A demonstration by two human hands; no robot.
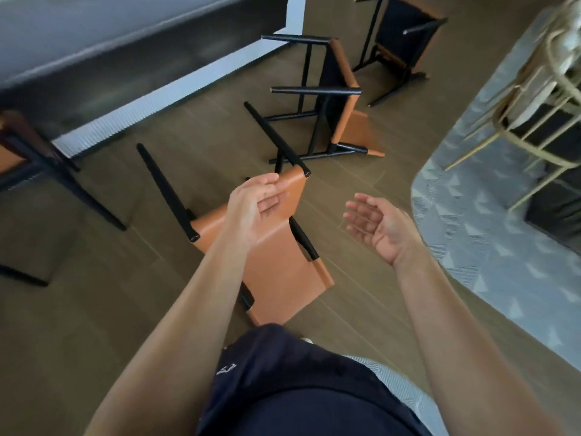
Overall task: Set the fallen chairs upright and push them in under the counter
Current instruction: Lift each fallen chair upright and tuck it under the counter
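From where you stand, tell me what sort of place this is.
Probably a home kitchen-dining area: a dark counter, three tan chairs fallen on the floor, a patterned rug under a gold-framed chair.

Open floor (371, 171) right of nearest chair (283, 269), its legs (163, 187) jutting up, second chair (344, 99) just beyond, counter (94, 51) left

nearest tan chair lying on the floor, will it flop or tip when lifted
Probably stiff: the nearest chair has a rigid-looking black frame. Its tan panels may give slightly under a grip. Its long legs stick out, so it could swing awkwardly.
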